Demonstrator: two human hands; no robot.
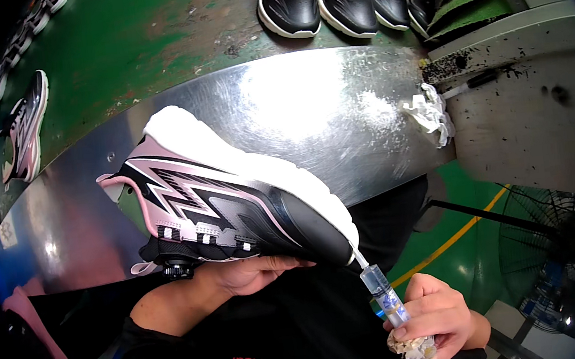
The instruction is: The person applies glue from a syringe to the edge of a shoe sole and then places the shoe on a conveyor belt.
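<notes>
My left hand (pixel 259 273) is closed on a black and pink sneaker (pixel 234 206), gripping it from beneath along the laced side. The shoe lies tilted on its side, with its thick white sole turned up and away from me and its toe pointing right. My right hand (pixel 432 318) is wrapped round a clear syringe (pixel 377 282). The syringe's thin pale tip touches the seam between sole and upper at the toe. Crumpled whitish material (pixel 412 348) sits in the right hand at the syringe's lower end. A black dial (pixel 176 271) shows near the shoe's tongue.
Beneath the shoe lies a shiny metal sheet (pixel 224 109) on a worn green bench (pixel 147 47). Several black sneakers (pixel 289 4) stand at the back; another shoe (pixel 28 129) lies at the left. Crumpled white tissue (pixel 430 115) and a black-ended marker-like tool (pixel 473 83) are right. A fan (pixel 546 236) stands lower right.
</notes>
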